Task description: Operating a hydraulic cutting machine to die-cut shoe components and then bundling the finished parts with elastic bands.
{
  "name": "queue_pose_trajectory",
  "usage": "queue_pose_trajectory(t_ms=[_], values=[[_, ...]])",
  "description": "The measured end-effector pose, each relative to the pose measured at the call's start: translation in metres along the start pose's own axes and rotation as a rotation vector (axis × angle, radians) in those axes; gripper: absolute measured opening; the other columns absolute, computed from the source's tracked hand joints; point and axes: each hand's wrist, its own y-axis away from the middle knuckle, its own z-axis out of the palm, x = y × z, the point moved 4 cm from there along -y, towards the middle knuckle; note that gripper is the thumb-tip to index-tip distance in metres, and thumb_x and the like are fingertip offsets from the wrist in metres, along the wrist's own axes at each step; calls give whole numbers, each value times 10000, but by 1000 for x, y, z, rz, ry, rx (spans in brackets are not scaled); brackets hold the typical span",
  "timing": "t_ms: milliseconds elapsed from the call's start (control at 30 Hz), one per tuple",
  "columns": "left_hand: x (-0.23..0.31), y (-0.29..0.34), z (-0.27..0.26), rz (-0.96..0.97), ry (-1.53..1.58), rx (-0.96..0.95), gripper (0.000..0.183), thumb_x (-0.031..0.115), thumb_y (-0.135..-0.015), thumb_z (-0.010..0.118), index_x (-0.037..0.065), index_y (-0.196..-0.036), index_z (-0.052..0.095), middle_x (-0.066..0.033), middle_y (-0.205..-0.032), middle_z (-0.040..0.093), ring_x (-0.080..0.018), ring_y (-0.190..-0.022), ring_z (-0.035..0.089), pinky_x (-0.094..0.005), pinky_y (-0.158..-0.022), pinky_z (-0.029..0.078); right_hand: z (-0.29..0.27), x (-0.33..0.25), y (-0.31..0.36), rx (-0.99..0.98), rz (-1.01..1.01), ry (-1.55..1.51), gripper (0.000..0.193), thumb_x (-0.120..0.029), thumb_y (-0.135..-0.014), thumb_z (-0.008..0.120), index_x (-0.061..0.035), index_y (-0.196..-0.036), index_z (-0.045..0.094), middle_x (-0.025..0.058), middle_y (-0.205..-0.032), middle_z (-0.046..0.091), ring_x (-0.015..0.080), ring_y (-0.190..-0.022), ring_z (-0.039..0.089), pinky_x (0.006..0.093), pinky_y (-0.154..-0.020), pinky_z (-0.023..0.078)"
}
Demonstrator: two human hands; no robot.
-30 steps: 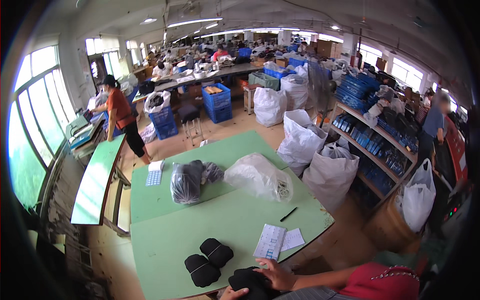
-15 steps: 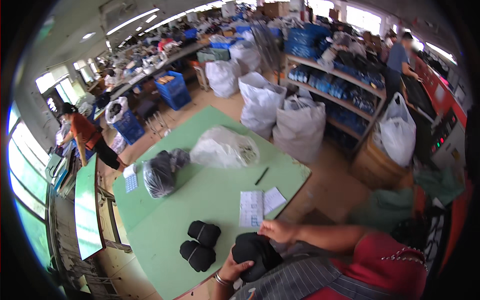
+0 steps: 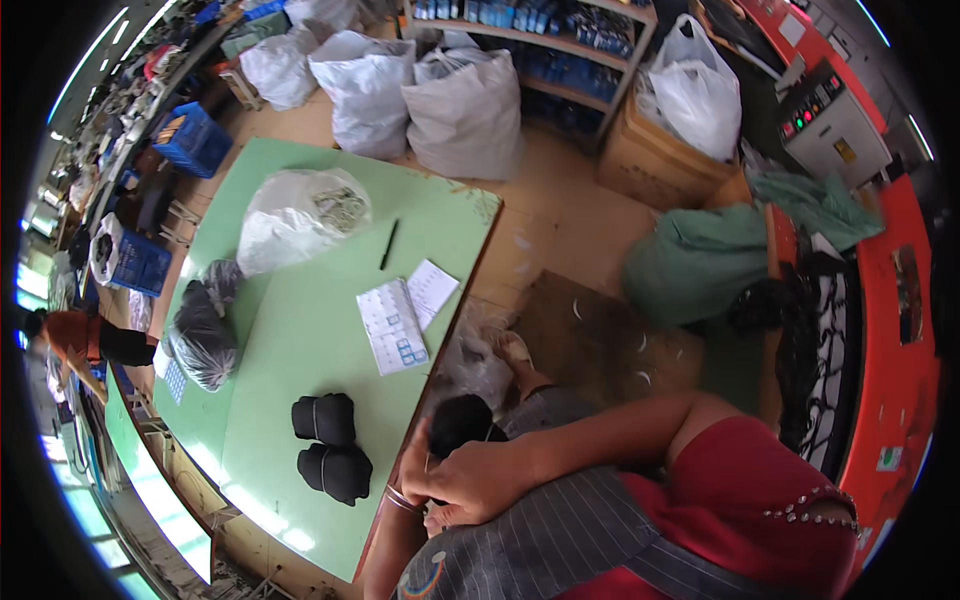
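My left hand [image 3: 414,462], with a bracelet at its wrist, is wrapped round a black fabric bundle [image 3: 460,420] just off the table's edge. A thin pale line, perhaps a band, crosses the bundle's side. Against the bundle's near side lies my right hand [image 3: 480,482], its fingers curled and crossing over the left; what they pinch is hidden. Two more black bundles, an upper one [image 3: 324,418] and a lower one [image 3: 335,474], each with a thin band round the middle, rest together on the green table [image 3: 265,370].
Printed sheets [image 3: 392,325], a black pen [image 3: 389,245], a clear bag [image 3: 290,220] of pale pieces and a dark-filled bag [image 3: 203,335] lie on the table. White sacks [image 3: 465,115] stand behind it. Right are a cardboard box [image 3: 650,150] and green cloth [image 3: 695,262]. A person [image 3: 85,340] bends at far left.
The view has swung down and to the right. My right hand has come from above the held bundle down across its near side, over my left hand. The two table bundles stay put.
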Motion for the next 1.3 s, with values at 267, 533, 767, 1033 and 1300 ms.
queue_pose_trajectory(t_ms=[267,533,767,1033,1300], values=[[-36,-7,-5,129,32,194,505,144,-723,778,41,-1149,527,-50,-1046,601,-171,-972,578,-311,-869,470,-4,101,69,424,156,-203,224,-230,-930,556,-49,-1009,449,98,-746,661,217,-650,633,338,-593,462],[-19,-27,30,301,-129,-14,826,273,-582,877,4,-1234,447,-78,-1139,572,-200,-1028,562,-341,-909,448,20,217,112,666,539,-577,247,-295,-921,553,-55,-973,548,61,-794,655,137,-727,636,308,-606,485],[-51,-16,76,-138,123,-220,624,199,-772,707,-5,-1294,433,-90,-1189,577,-223,-1073,573,-338,-931,448,43,202,144,685,374,-1198,657,-563,-953,364,-47,-1360,370,82,-1205,551,115,-1061,526,256,-884,419],[-109,-55,103,-392,437,-24,466,279,-879,595,3,-1243,501,-148,-1141,618,-285,-1007,624,-401,-922,491,80,182,225,612,481,-796,568,-383,-935,546,-4,-1341,427,116,-1278,528,168,-1156,502,299,-985,386],[-120,-101,-144,22,485,589,512,99,-748,733,107,-1198,488,-144,-1090,611,-335,-925,646,-488,-744,575,80,155,268,417,714,-618,371,-249,-906,605,-60,-1224,574,92,-1167,619,154,-1076,568,287,-940,426]])
